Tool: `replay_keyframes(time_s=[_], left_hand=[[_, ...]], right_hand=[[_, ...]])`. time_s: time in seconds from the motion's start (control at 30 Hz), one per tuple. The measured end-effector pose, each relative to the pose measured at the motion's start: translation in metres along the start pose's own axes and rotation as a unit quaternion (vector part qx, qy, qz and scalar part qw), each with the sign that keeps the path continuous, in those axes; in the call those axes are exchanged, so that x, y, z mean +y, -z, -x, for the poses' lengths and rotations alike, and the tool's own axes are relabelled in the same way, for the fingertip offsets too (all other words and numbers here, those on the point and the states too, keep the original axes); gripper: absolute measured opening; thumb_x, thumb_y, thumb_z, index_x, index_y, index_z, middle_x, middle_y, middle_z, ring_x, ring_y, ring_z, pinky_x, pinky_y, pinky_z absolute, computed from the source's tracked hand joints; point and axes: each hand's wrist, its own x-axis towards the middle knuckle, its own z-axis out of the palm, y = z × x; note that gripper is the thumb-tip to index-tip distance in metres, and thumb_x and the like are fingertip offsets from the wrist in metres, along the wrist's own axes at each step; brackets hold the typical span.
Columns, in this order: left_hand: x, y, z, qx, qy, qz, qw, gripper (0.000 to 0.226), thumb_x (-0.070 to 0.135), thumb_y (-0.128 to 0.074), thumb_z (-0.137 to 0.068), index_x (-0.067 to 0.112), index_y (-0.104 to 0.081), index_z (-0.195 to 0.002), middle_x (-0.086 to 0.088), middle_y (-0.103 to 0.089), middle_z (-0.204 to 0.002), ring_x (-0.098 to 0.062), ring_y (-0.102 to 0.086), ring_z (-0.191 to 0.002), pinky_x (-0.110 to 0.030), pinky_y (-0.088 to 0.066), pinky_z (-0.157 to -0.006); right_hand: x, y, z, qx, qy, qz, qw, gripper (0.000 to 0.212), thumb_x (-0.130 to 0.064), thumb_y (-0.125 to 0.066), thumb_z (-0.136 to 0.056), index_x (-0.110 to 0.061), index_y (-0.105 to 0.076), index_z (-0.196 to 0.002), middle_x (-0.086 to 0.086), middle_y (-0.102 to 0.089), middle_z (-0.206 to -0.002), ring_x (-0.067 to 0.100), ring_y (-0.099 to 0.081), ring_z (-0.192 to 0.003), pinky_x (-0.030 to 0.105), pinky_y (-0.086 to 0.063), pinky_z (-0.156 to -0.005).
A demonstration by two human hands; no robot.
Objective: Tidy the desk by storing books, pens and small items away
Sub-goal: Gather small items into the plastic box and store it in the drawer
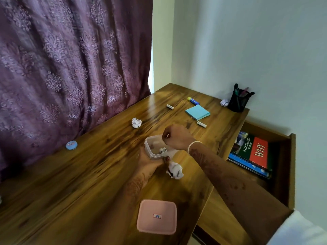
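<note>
My left hand (149,162) grips a small clear plastic box (150,147) from below, mid-desk; white batteries (163,150) lie inside it. My right hand (177,137) hovers over the box with fingers curled shut; whether it holds anything I cannot tell. The box's pink lid (156,216) lies near the front edge. Two loose batteries (170,106) (201,124) rest farther back, beside a blue sticky-note pad (197,112) and a glue stick (193,100). A crumpled paper ball (174,170) sits just right of my left hand.
Further paper balls (136,122) (224,102) lie on the wooden desk (79,183). A black pen holder (238,101) stands at the back right corner. A small blue round tin (71,145) sits near the purple curtain. Books (253,153) lie in the open compartment at right.
</note>
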Motion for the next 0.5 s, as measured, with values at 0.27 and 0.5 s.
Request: replay_keyframes(time_s=[0.27, 0.5], left_hand=[[0.01, -0.011, -0.033, -0.023, 0.023, 0.054, 0.998, 0.092, 0.007, -0.092, -0.055, 0.022, -0.045, -0.134, -0.005, -0.067, -0.118, -0.023, -0.067, -0.104, -0.025, -0.055, -0.064], [0.004, -0.002, -0.056, -0.008, 0.004, 0.033, 0.999, 0.079, -0.006, -0.085, -0.061, 0.012, -0.051, -0.13, -0.012, -0.067, -0.118, -0.023, -0.068, -0.103, -0.032, -0.058, -0.074]], right_hand=[[0.114, 0.029, -0.046, 0.161, -0.166, -0.088, 0.969, 0.025, -0.017, -0.058, -0.091, -0.007, -0.067, -0.112, 0.011, -0.068, -0.112, 0.024, -0.061, -0.1, 0.026, -0.045, -0.078], [0.175, 0.01, -0.079, 0.078, -0.171, -0.017, 0.982, 0.035, -0.013, -0.054, -0.094, -0.016, -0.057, -0.128, 0.013, -0.06, -0.128, 0.031, -0.056, -0.115, 0.042, -0.048, -0.098]])
